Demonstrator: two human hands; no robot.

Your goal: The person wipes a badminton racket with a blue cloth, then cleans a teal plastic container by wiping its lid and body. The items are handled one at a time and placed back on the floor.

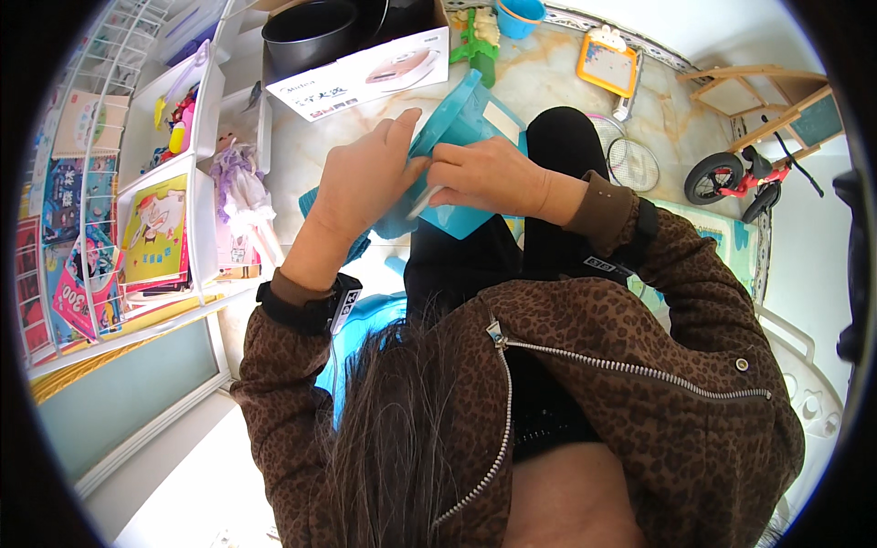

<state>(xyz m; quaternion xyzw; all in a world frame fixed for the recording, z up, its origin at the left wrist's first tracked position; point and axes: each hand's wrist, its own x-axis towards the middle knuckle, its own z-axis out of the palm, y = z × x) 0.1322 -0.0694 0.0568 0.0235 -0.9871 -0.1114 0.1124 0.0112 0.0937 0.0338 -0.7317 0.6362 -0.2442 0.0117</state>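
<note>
A teal plastic bin (466,116) stands tilted on or against my knees, with a pale label on its side. My left hand (373,164) is at its left rim, the thumb pointing towards my other hand; what its fingers grip below is hidden. My right hand (483,178) is at the near side of the bin, its fingers pinched on a thin whitish flat piece (426,200). The two hands nearly meet at the fingertips. Dark teal cloth (356,246) shows beneath my left wrist.
White wire shelving (103,198) with books, toys and a doll (240,178) stands at the left. Ahead are a cardboard box (363,75) holding a dark pot, a green toy (482,51) and a blue bucket (521,17). Rackets (634,164) and a red balance bike (743,179) are at the right.
</note>
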